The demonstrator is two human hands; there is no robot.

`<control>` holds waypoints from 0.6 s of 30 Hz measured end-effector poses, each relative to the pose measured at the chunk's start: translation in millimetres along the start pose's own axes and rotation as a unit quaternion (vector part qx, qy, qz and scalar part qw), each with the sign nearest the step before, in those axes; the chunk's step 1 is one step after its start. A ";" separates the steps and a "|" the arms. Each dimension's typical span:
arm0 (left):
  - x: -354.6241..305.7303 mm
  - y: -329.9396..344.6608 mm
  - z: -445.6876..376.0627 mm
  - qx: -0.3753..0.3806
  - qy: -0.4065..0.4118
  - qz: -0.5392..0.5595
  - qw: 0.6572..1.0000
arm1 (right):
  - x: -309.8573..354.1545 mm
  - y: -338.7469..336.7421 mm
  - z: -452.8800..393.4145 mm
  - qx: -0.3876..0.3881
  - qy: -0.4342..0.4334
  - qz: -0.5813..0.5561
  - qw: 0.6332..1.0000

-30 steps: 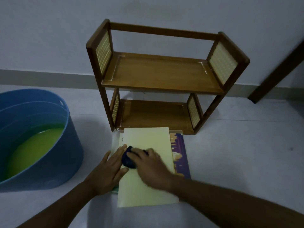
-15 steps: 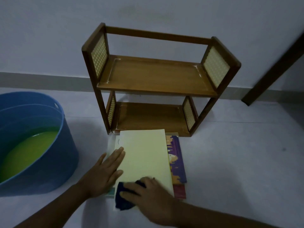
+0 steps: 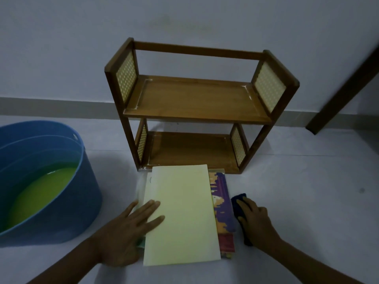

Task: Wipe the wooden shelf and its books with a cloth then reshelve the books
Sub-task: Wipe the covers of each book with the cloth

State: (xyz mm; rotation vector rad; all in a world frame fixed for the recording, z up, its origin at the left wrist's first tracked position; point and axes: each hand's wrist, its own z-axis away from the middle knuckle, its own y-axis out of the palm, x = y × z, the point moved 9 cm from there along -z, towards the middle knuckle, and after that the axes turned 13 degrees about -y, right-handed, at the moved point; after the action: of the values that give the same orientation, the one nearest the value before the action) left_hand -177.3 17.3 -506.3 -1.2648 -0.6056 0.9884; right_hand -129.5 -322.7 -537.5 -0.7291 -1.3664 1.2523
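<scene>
A small two-tier wooden shelf [image 3: 196, 99] stands against the wall with both tiers bare. In front of it lies a stack of books on the floor, topped by a pale yellow book [image 3: 182, 214]; a purple book [image 3: 222, 201] and a red one [image 3: 226, 242] stick out on the right. My left hand [image 3: 131, 230] lies flat on the yellow book's left edge, fingers spread. My right hand [image 3: 254, 220] presses a dark blue cloth [image 3: 239, 199] on the floor just right of the stack.
A blue plastic tub [image 3: 51, 201] with yellow-green liquid stands at the left, close to my left arm. A dark wooden post [image 3: 344, 83] leans at the right. Pale floor runs to the right of the stack.
My right hand wiped the cloth down the yellow book toward me, then carried it off the stack onto the floor at the right. My left hand stayed on the book's left edge.
</scene>
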 end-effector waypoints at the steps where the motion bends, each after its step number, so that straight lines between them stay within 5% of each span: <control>1: -4.7 1.1 -0.5 0.008 0.001 0.005 1.000 | 6.3 4.0 -1.6 0.015 -0.012 -0.003 1.000; 5: -30.2 -6.2 -5.0 -0.070 0.091 -0.071 0.991 | 10.3 1.3 -3.7 0.087 -0.004 0.028 0.996; 9: -36.6 -33.3 -0.1 -0.152 0.095 0.070 0.981 | 28.6 -22.4 -4.3 0.085 -0.065 -0.003 0.994; 13: -37.3 -107.9 -8.3 -0.226 0.042 0.264 0.937 | 87.8 -65.8 -5.2 0.006 -0.229 -0.204 0.952; 16: -32.9 -174.7 -7.5 -0.245 -0.007 0.392 0.887 | 111.2 -111.2 -8.7 -0.107 -0.206 -0.416 0.879; 18: -26.2 -204.9 -1.6 -0.253 -0.051 0.425 0.867 | 118.1 -147.0 -12.8 -0.171 -0.159 -0.445 0.864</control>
State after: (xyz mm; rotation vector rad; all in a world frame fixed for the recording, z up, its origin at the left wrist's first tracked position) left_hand -132.7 -5.8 -305.9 -2.0408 -0.3800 1.7002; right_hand -110.9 -247.1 -365.3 -0.0439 -1.9116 0.3868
